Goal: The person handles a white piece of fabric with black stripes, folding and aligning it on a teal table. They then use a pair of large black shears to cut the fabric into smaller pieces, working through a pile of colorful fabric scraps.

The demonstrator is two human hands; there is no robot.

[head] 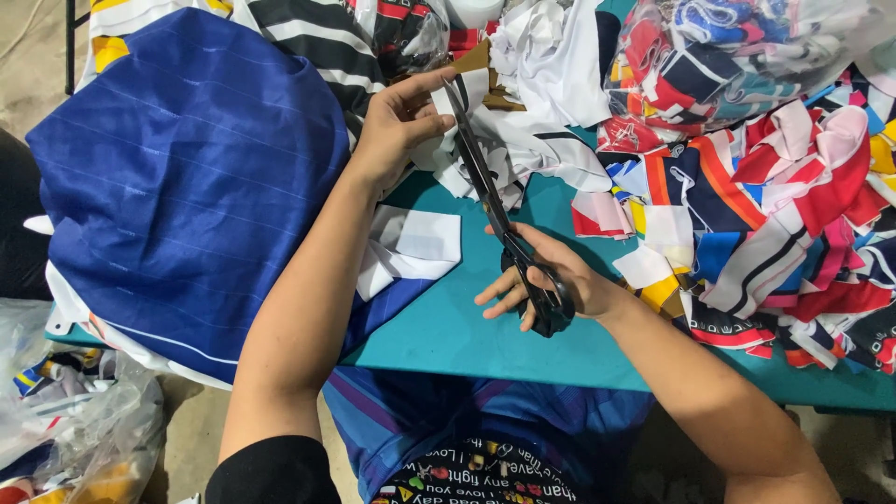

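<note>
A white strip (pixel 464 93) is pinched by the left hand (pixel 397 126) at twelve o'clock; scissors (pixel 504 229) are gripped by the right hand (pixel 546 280), blades against it. Cut scraps (pixel 775 215) are piled at three o'clock; blue cloth (pixel 187 177) at nine appears uncut.

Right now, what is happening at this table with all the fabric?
A person is cutting cloth. The right hand holds black scissors by the handles, blades pointing away, while the left hand holds a small white fabric piece against the blade tips. A blue striped garment lies on the left of the teal table, and a heap of coloured fabric scraps covers the right.
</note>
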